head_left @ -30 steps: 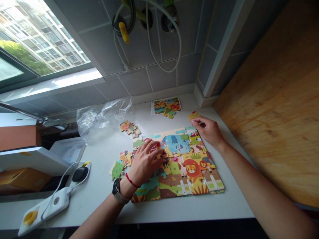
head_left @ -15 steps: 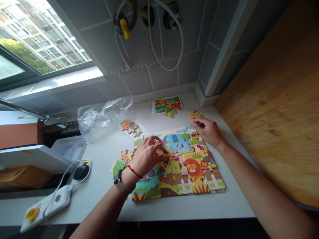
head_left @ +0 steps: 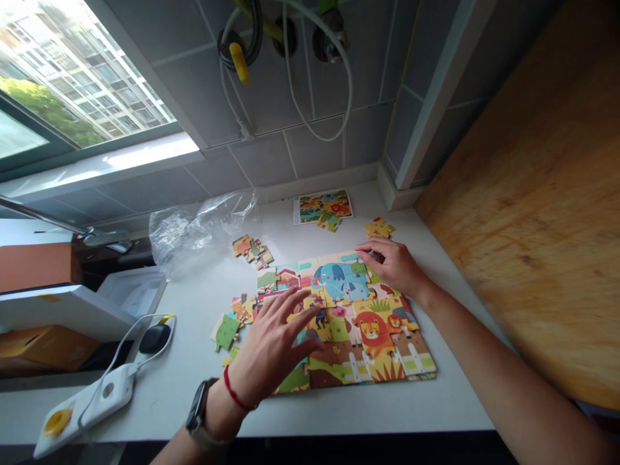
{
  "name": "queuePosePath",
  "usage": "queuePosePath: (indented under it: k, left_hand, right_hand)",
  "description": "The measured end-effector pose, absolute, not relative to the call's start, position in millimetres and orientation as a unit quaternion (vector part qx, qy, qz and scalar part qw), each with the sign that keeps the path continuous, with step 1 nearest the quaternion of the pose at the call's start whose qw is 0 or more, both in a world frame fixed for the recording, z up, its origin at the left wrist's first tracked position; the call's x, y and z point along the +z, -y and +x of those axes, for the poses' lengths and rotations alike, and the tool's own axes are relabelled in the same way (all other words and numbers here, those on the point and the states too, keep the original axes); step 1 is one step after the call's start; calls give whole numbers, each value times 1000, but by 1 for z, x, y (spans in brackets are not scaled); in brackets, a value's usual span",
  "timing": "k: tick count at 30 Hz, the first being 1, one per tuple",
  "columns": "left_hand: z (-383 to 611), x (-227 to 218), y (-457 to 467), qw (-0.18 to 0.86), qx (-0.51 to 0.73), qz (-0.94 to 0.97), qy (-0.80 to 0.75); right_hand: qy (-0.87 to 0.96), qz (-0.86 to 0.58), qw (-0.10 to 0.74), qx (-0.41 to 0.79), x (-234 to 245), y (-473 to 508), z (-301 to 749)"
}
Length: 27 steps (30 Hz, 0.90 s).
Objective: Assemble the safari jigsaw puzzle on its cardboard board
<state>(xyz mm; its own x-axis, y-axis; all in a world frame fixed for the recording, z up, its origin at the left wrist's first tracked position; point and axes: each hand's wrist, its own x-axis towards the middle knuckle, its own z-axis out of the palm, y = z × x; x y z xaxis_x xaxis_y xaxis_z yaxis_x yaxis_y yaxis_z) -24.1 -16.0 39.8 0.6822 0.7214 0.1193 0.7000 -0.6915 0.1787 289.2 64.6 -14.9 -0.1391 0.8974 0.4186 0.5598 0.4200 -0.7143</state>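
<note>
A person leans over a white surface (head_left: 368, 413), a dark watch (head_left: 197, 407) and red cord (head_left: 232, 391) on the near wrist, beyond a white power strip (head_left: 92, 407) at the left. The left hand (head_left: 271, 342) is spread, fingers apart, above the left part of a jigsaw puzzle (head_left: 341, 326) of lions, elephants and a fence; from here I cannot tell whether it touches the pieces. The puzzle lies flat in the middle of the surface, largely joined. Loose to its left are a green piece (head_left: 227, 332) and, beside it, an orange-patterned cluster (head_left: 243, 309). At the far right corner, the right hand (head_left: 394, 265) bends, thumb and forefinger close together at the puzzle's edge; whether they grip a piece I cannot tell. Farther back sit a small heap of pieces (head_left: 254, 250), a crumpled clear bag (head_left: 198, 236), yellow pieces (head_left: 379, 227) and a picture card (head_left: 310, 210) partly covered by a green piece. Behind, a white cable (head_left: 349, 84) loops down a grey tiled wall (head_left: 271, 155) beside a bright window (head_left: 116, 77).
</note>
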Motion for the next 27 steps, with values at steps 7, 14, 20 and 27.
queuePosePath:
  k: [7,14,20,27]
  left_hand:
    - [-35,22,61,49,55,928,-366]
    - [-35,10,76,48,72,933,-349]
    - [-36,9,78,30,92,938,-334]
    - [-43,0,79,26,94,943,-318]
  right_hand:
    - [821,-388,352,226,-1,-43,253]
    - [892,-347,183,225,-2,-26,228]
    - [895,-351,166,219,-4,-26,230]
    - [895,-358,148,222,-4,-24,226]
